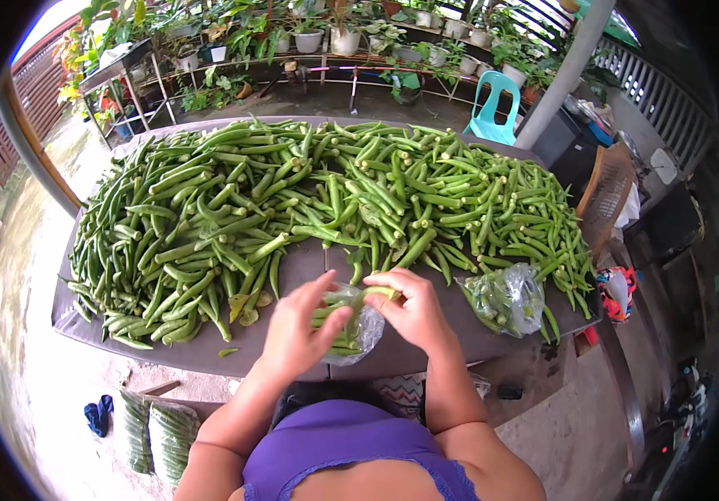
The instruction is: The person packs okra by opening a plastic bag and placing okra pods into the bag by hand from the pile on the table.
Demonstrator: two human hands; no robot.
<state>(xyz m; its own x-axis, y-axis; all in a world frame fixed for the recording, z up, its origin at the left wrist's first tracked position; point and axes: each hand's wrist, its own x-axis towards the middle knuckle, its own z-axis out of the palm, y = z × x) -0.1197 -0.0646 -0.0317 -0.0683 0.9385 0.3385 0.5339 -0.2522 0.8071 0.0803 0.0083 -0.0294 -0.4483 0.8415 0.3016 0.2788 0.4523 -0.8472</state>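
Observation:
A clear plastic bag with several okra pods in it lies at the near edge of the table, between my two hands. My right hand pinches a green okra pod just above the bag's right side. On the bag's left side is my left hand, its thumb and fingers apart and nothing gripped in them; whether it touches the plastic I cannot tell. Beyond both hands a large heap of okra spreads over most of the table.
Another clear bag of okra sits to the right on the dark-covered table. Yellowed leaves lie left of my hands. Filled bags stand on the floor at lower left. Beyond the table are a turquoise chair, a pole and potted plants.

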